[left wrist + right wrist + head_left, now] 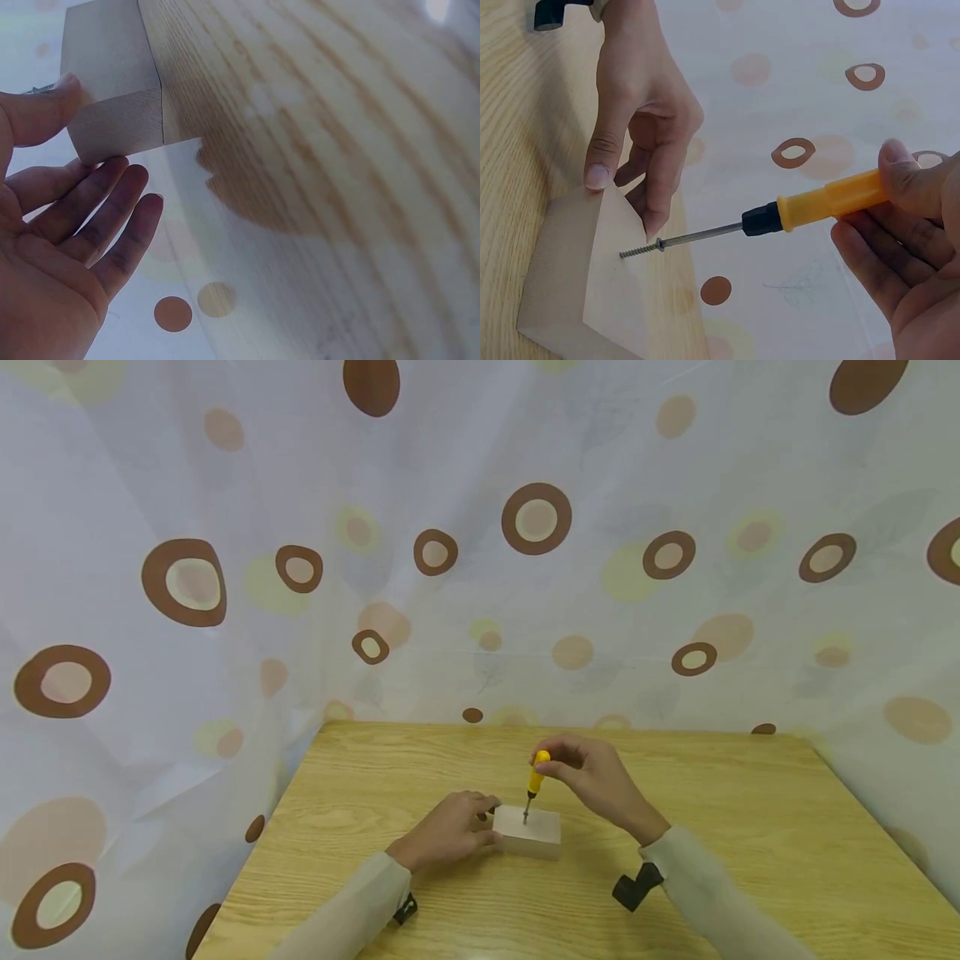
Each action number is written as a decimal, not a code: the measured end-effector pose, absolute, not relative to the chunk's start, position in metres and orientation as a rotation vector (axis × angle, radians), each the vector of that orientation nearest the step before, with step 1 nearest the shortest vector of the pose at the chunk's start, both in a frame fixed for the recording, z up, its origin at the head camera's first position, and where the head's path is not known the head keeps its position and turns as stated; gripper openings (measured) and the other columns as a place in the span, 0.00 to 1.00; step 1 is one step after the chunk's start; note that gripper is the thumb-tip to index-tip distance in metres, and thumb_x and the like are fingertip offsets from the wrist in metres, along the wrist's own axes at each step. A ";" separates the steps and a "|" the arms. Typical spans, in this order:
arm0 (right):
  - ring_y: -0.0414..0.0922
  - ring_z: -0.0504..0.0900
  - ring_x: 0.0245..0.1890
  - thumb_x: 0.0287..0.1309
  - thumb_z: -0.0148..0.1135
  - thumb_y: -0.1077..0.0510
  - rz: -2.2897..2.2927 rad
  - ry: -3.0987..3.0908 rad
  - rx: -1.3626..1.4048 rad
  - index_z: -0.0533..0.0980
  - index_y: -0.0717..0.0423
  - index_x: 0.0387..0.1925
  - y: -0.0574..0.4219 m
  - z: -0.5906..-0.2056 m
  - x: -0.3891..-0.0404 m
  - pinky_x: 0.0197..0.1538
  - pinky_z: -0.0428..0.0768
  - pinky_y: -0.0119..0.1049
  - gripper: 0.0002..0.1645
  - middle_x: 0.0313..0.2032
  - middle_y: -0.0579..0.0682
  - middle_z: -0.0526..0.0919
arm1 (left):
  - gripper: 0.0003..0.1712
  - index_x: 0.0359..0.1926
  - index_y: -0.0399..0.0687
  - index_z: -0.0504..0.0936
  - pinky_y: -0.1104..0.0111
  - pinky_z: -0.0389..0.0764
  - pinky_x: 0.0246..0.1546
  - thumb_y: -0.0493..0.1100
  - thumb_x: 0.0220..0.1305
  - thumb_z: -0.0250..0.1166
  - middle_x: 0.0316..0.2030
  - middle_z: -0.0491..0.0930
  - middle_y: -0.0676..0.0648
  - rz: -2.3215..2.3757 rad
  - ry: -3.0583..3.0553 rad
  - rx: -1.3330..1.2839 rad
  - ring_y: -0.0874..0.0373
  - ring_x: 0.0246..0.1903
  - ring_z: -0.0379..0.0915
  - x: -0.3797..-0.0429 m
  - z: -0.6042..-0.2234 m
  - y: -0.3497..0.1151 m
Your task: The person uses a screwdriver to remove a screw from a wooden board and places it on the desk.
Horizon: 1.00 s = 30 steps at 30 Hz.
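A pale wooden block (pixel 528 843) lies on the table in the head view. My left hand (pixel 448 831) holds its left end, thumb on the near side and fingers on the far side; the left wrist view shows the thumb against the block (pixel 112 60). In my right hand (pixel 600 785) is a yellow screwdriver (pixel 537 772), its handle pinched between thumb and fingers. The right wrist view shows the shaft meeting the head of a screw (pixel 641 251). That screw stands in the block's top face, with most of its thread exposed.
The wood-grain table (pixel 360 777) reaches back to a pale curtain (pixel 480 468) patterned with brown circles, which also hangs along both sides. A black wrist camera (pixel 636 887) sits below the right wrist, and another (pixel 406 909) below the left.
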State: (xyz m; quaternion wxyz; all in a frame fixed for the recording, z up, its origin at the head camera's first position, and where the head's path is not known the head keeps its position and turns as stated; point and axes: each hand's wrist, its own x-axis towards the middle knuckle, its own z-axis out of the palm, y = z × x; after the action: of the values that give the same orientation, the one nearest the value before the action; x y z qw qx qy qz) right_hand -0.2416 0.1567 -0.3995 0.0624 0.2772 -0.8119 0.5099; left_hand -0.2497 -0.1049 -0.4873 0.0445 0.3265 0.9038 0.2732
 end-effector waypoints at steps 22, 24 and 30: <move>0.48 0.86 0.45 0.70 0.65 0.56 1.620 -2.468 0.916 0.83 0.46 0.55 0.154 -0.396 -0.242 0.48 0.84 0.36 0.14 0.50 0.47 0.86 | 0.32 0.67 0.42 0.78 0.66 0.82 0.49 0.55 0.70 0.68 0.59 0.82 0.48 0.828 2.761 0.986 0.59 0.50 0.81 -0.253 -0.491 -0.106; 0.49 0.87 0.43 0.69 0.67 0.53 1.639 -2.465 0.873 0.83 0.45 0.55 0.153 -0.399 -0.241 0.46 0.84 0.37 0.14 0.48 0.46 0.86 | 0.32 0.67 0.42 0.78 0.66 0.82 0.49 0.55 0.70 0.68 0.59 0.81 0.48 0.826 2.762 0.983 0.59 0.50 0.81 -0.253 -0.492 -0.106; 0.45 0.87 0.46 0.68 0.68 0.55 1.581 -2.446 0.818 0.84 0.49 0.52 0.153 -0.402 -0.242 0.49 0.85 0.37 0.13 0.46 0.48 0.87 | 0.32 0.67 0.43 0.78 0.67 0.82 0.49 0.55 0.70 0.69 0.59 0.81 0.49 0.827 2.762 0.982 0.61 0.50 0.80 -0.254 -0.494 -0.107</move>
State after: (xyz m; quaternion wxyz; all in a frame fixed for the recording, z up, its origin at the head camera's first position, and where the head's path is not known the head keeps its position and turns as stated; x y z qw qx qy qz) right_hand -0.2419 0.1534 -0.4022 0.0583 0.2699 -0.8073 0.5216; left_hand -0.2543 -0.1070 -0.4936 0.0480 0.3222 0.9057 0.2712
